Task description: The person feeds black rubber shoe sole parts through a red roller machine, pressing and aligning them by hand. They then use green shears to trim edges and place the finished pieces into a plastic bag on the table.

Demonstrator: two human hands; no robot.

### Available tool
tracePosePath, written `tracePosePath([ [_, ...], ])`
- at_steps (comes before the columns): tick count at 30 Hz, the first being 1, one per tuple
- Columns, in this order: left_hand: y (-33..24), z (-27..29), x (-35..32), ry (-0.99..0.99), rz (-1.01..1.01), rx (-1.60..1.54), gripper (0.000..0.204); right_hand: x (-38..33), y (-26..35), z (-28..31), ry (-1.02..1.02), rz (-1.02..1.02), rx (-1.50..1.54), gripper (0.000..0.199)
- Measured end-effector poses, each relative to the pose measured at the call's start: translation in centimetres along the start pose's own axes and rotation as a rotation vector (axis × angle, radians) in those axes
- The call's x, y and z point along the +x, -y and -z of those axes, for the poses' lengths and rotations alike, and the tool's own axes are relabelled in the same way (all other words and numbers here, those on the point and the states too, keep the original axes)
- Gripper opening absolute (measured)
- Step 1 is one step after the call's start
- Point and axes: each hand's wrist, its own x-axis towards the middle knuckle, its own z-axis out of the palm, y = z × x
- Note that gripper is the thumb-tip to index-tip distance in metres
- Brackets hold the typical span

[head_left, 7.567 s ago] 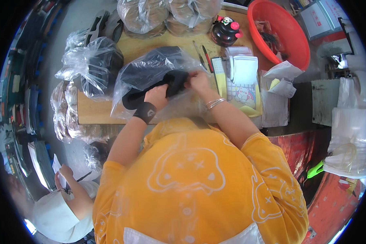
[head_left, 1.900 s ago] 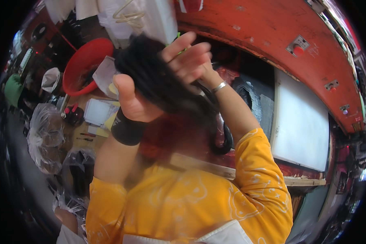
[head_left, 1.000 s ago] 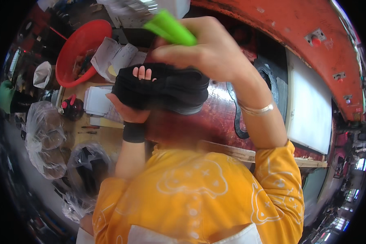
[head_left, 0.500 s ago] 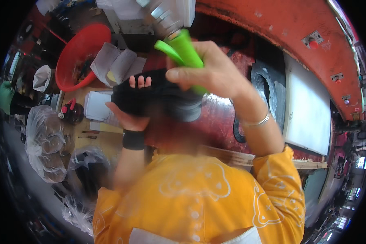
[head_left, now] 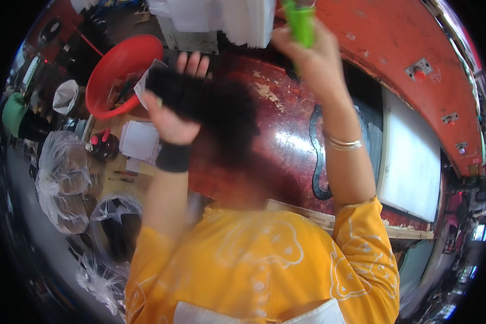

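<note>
My left hand (head_left: 170,116) holds a black fuzzy bundle (head_left: 200,102) up high, close to me. My right hand (head_left: 313,59) grips a green bottle (head_left: 299,21), raised just right of it.

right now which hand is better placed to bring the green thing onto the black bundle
Right. The right hand already grips the green object, raised just above and to the right of the black fuzzy bundle. The left hand is occupied holding that bundle up from below.
</note>
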Motion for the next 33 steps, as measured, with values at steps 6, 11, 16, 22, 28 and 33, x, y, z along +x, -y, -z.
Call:
tracePosePath([
  [6, -0.5, -4.8, 5.4, 0.487, -0.16, 0.775, 0.07, 1.2, 4.1, 8.2, -0.223, 0.14, 0.639, 0.038],
  [11, 5.8, -1.7, -1.4, 0.905, -0.396, 1.784, 0.076, -2.5, 7.7, 9.5, -0.04, 0.049, 1.178, 0.036],
  [16, 10.1, 2.7, -5.9, 0.856, 0.12, 1.464, 0.081, -5.5, 5.3, 2.9, 0.328, -0.197, 0.635, 0.021],
  [22, 9.9, 3.3, -6.1, 0.906, -0.057, 1.672, 0.081, -3.8, 5.9, -4.1, 0.586, 0.003, 0.342, 0.017],
  [28, 9.4, 2.9, -6.3, 0.91, -0.09, 1.705, 0.081, -2.6, 6.4, -6.1, 0.652, -0.188, 0.417, 0.015],
  [33, 8.8, 2.8, -7.0, 0.919, -0.093, 1.728, 0.08, -1.9, 5.7, -8.2, 0.731, -0.001, 0.408, 0.022],
])
